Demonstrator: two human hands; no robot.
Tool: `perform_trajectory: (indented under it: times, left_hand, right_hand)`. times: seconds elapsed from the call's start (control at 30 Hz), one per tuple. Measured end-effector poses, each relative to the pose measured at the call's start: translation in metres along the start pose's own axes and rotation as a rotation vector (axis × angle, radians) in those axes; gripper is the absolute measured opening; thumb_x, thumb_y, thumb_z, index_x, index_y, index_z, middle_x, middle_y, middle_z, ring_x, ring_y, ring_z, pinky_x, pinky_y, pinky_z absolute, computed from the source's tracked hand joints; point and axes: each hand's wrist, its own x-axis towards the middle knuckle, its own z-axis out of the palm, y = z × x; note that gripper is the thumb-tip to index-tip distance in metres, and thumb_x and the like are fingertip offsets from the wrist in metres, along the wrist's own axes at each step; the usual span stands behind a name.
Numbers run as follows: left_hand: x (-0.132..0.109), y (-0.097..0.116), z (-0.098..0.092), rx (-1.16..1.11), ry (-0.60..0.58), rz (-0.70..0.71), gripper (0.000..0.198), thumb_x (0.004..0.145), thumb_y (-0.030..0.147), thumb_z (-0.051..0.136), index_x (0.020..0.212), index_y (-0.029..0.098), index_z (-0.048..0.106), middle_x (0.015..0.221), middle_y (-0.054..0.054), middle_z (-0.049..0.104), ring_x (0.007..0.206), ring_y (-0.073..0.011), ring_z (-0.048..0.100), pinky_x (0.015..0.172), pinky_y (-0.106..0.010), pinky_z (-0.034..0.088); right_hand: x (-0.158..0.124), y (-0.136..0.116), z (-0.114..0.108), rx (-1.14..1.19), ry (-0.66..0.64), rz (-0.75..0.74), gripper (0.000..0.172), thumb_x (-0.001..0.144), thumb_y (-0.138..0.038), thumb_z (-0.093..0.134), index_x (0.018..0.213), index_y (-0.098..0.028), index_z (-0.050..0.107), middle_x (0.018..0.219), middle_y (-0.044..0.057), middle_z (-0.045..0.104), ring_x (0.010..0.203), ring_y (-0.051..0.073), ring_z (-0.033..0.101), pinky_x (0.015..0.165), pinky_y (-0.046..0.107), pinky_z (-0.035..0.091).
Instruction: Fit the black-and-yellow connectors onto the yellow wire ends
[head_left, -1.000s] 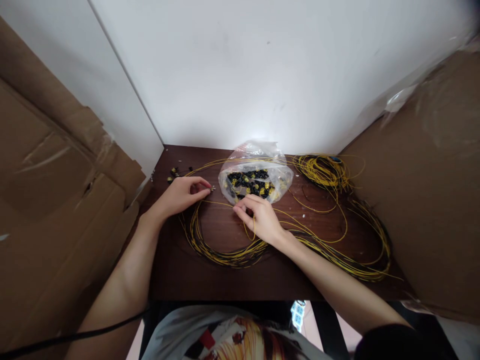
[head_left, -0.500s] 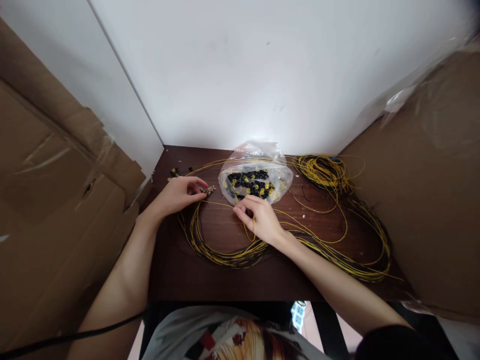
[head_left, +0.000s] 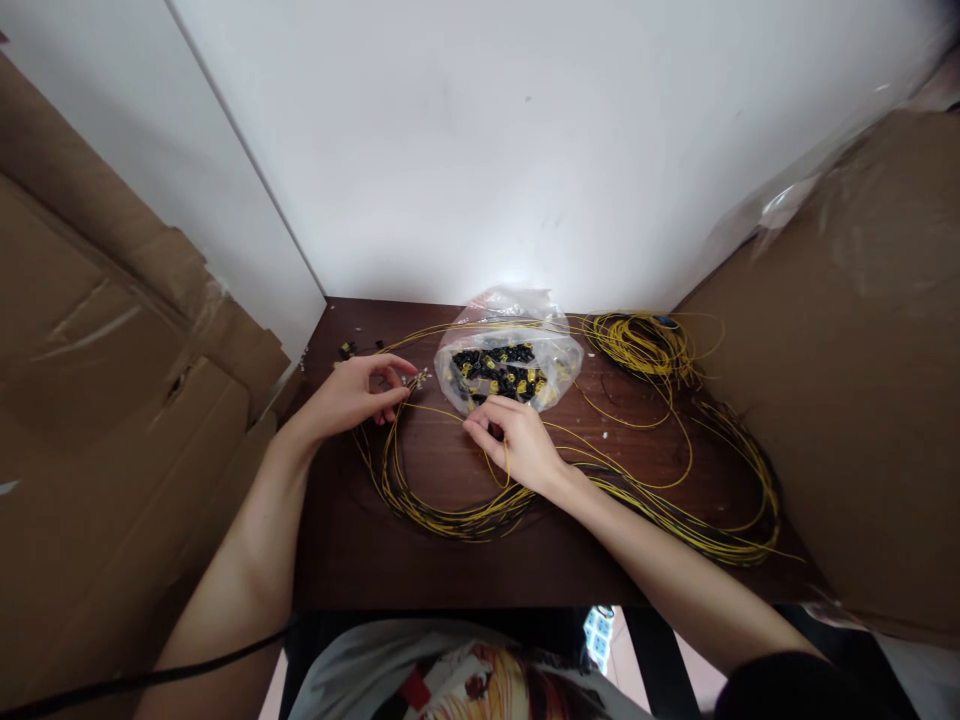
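My left hand point(head_left: 369, 388) is curled around the end of a bundle of thin yellow and black wires point(head_left: 450, 522). Small pale metal tips point(head_left: 422, 378) stick out past its thumb and fingertips. Lower and to the right, my right hand point(head_left: 517, 436) pinches a single yellow wire point(head_left: 435, 408), which runs across toward the left hand. A short loop of that wire hangs below the right fingers. Just behind the right hand lies a clear plastic bag point(head_left: 559, 330) holding many small black and yellow parts point(head_left: 491, 358).
A second coil of yellow wire point(head_left: 637, 345) lies at the back right of the dark wooden table point(head_left: 450, 580). Small black pieces point(head_left: 347, 350) sit at the back left. Cardboard point(head_left: 112, 400) stands on the left and more cardboard point(head_left: 847, 400) on the right. A white wall point(head_left: 487, 150) rises behind.
The left hand's fingers have shifted slightly around the wire ends. My right hand keeps its pinch on the yellow wire, almost still. The whole view has moved a little.
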Motion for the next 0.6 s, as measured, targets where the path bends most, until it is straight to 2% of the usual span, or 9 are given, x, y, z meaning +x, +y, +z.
perform_trajectory:
  times: [0.13, 0.27, 0.37, 0.6]
  left_hand:
    - [0.001, -0.004, -0.001, 0.002, -0.019, 0.015, 0.042, 0.073, 0.037, 0.059, 0.107, 0.013, 0.052, 0.075, -0.001, 0.056, 0.051, -0.0106, 0.055, 0.045, -0.021, 0.045]
    - [0.003, -0.011, -0.001, 0.054, -0.034, 0.084, 0.045, 0.071, 0.034, 0.059, 0.112, 0.015, 0.05, 0.081, -0.002, 0.057, 0.062, -0.012, 0.055, 0.055, -0.024, 0.047]
    - [0.003, -0.014, -0.002, 0.074, -0.089, 0.113, 0.049, 0.07, 0.029, 0.06, 0.116, 0.015, 0.048, 0.084, -0.003, 0.057, 0.069, -0.0131, 0.054, 0.061, -0.026, 0.045]
    - [0.003, -0.015, -0.002, 0.067, -0.157, 0.097, 0.057, 0.067, 0.022, 0.062, 0.121, 0.016, 0.044, 0.085, -0.002, 0.054, 0.069, -0.0126, 0.05, 0.06, -0.025, 0.042]
  right_hand:
    - [0.0, 0.0, 0.0, 0.001, 0.001, -0.001, 0.022, 0.089, -0.028, 0.045, 0.072, -0.017, 0.055, 0.072, 0.001, 0.053, 0.064, 0.011, 0.049, 0.061, 0.022, 0.038]
    - [0.0, 0.0, 0.0, 0.001, 0.002, -0.004, 0.021, 0.089, -0.027, 0.046, 0.072, -0.017, 0.054, 0.071, 0.001, 0.053, 0.064, 0.011, 0.049, 0.062, 0.022, 0.038]
    - [0.0, -0.001, 0.0, 0.001, 0.0, -0.001, 0.022, 0.089, -0.026, 0.046, 0.071, -0.017, 0.055, 0.071, 0.001, 0.053, 0.064, 0.011, 0.048, 0.062, 0.021, 0.038]
    - [0.0, 0.0, 0.0, -0.011, 0.009, 0.013, 0.021, 0.089, -0.027, 0.045, 0.073, -0.017, 0.056, 0.07, 0.001, 0.052, 0.063, 0.01, 0.048, 0.061, 0.021, 0.037]
